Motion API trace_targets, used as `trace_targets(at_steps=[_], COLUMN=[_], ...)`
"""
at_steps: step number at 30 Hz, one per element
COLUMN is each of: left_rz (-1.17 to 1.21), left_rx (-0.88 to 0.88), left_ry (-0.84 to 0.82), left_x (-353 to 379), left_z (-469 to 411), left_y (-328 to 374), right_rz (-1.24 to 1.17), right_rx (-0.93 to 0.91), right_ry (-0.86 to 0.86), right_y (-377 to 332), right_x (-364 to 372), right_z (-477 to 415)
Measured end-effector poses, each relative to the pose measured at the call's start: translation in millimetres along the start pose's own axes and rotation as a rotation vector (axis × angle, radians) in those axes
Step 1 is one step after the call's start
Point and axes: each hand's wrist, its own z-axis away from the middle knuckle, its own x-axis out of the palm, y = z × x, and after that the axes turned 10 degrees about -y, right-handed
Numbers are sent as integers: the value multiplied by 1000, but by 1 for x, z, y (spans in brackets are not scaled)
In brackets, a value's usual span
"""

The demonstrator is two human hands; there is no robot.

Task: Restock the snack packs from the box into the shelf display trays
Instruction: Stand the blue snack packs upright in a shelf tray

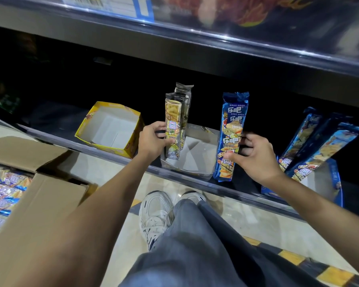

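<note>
My left hand (pixel 153 139) grips a silver-and-yellow snack pack (pixel 174 125) that stands upright in the left end of a grey display tray (pixel 197 158) on the lower shelf; a second silver pack stands right behind it. My right hand (pixel 255 156) pinches a tall blue snack pack (pixel 230 133), upright at the tray's right end, its lower end over the shelf's front edge. An open cardboard box (pixel 35 195) with several snack packs (pixel 2 189) inside sits at the lower left.
A yellow display tray (pixel 112 129) stands on the shelf to the left, nothing inside. A blue tray (pixel 323 181) on the right holds three leaning blue packs (pixel 311 146). The upper shelf edge (pixel 195 44) overhangs. My legs and white shoes (pixel 155 212) are below.
</note>
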Motion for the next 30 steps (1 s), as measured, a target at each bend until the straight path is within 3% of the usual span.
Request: trace_targets(at_steps=[25, 30], left_rz=[-117, -400], left_rx=[-14, 77], left_ry=[-5, 59], left_x=[-5, -9], left_z=[15, 37], left_y=[17, 35], right_rz=[24, 16], right_rx=[-21, 15], right_ry=[4, 39], right_y=[-4, -10], right_x=[-3, -10], right_z=[5, 12])
